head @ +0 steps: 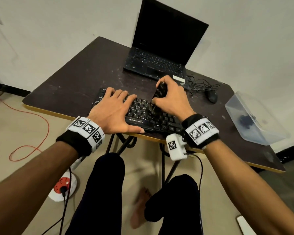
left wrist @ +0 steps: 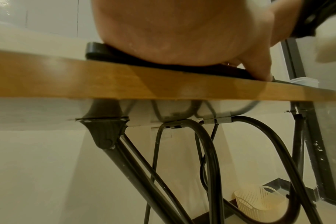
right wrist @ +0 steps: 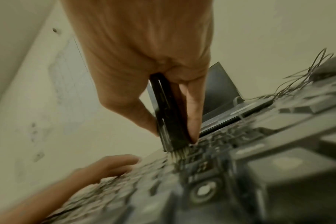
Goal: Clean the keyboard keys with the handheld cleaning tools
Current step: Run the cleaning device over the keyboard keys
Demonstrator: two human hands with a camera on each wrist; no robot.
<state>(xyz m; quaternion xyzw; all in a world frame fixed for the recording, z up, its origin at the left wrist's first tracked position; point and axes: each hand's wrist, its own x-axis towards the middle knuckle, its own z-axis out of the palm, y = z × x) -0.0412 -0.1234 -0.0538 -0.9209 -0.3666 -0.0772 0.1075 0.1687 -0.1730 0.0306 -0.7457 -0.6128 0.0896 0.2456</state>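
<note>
Two hands on keyboard [head: 143, 114]. Left hand [head: 112, 111]: fingers spread flat, pinning its left half. Right hand [head: 170, 97]: thumb and fingers pinching brush [right wrist: 168, 115], handle near upright, bristles directly below fingertips in mid-row keys. Uncleaned keys likely lie rightward; right hand nearer.

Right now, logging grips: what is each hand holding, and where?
Right hand grips the black handheld cleaning brush by its body above the bristles. Left hand holds nothing, resting flat on the black keyboard.
</note>
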